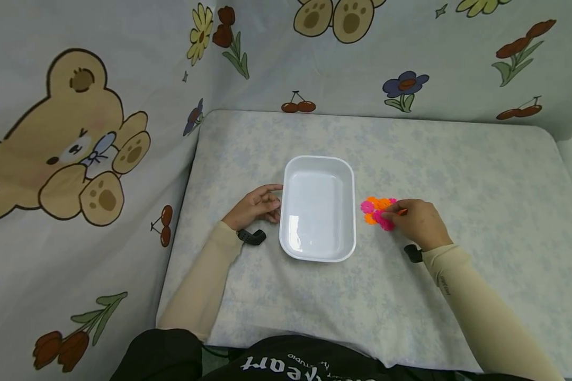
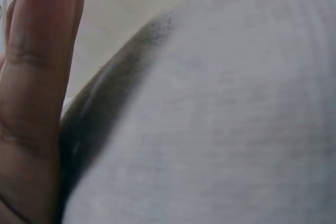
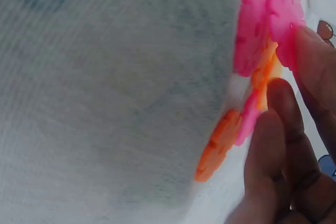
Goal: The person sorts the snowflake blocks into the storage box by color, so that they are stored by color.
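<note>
My left hand (image 1: 256,205) is at the left side of a white rectangular tray (image 1: 288,254), its index finger reaching straight to the rim and the other fingers loosely bent. In the left wrist view, a blurred finger (image 2: 34,87) stands along the left edge. To the right of the tray, my right hand (image 1: 419,222) pinches a pink flower-shaped piece (image 3: 286,17) at its edge. Around those fingertips lie several more pieces, pink (image 1: 367,207) and orange (image 1: 371,218), close together. An orange one (image 3: 218,145) lies nearest the palm in the right wrist view.
A pale patterned cloth (image 1: 457,174) covers the table. Behind it and to the left hangs a white sheet printed with bears (image 1: 86,148), flowers and cherries. Nothing shows inside the tray. Black bands (image 1: 251,237) sit on both wrists.
</note>
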The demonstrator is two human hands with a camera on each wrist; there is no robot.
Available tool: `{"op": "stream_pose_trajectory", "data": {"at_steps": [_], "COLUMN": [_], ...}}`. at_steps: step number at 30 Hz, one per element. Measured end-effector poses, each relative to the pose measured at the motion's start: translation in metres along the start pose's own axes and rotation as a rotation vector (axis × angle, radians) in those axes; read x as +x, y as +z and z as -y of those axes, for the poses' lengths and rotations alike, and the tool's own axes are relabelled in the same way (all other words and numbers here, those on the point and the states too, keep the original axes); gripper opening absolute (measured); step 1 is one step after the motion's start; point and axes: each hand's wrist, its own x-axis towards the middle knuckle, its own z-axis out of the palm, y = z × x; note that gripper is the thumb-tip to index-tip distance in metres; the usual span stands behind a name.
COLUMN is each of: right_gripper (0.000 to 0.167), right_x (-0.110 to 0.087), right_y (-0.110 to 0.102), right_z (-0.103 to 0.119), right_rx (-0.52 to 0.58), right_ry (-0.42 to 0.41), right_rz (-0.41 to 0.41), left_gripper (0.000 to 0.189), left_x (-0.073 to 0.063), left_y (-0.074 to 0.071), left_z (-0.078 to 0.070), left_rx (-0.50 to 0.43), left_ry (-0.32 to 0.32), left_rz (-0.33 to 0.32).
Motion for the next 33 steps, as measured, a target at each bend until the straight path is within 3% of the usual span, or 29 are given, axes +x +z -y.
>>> {"op": "stream_pose_trajectory", "data": {"at_steps": [7,13,22,33], "right_gripper": [0.039,0.053,0.038,0.036], "right_x": [0.0,-0.004,-0.005,-0.006], "right_y": [0.005,0.007,0.008,-0.016], "right_z": [-0.005,-0.001,0.002,0.007], "right_rx": [-0.013,-0.009,-0.048,0.041], "right_ry": [-0.02,-0.033,-0.07,-0.021], "right_rz": [-0.052,0.014,0.017,0.133], "left_gripper": [0.053,0.053,0.054,0.055], "left_x": [0.001,0.001,0.001,0.002], "left_y": [0.001,0.0,-0.001,0.0], "left_z": [-0.001,-0.001,0.0,-0.001], "left_rx": [0.001,-0.009,-0.03,-0.036], "left_ry": [-0.004,-0.002,0.001,-0.001], "left_rz": [0.003,-0.001,0.011,0.012]}}
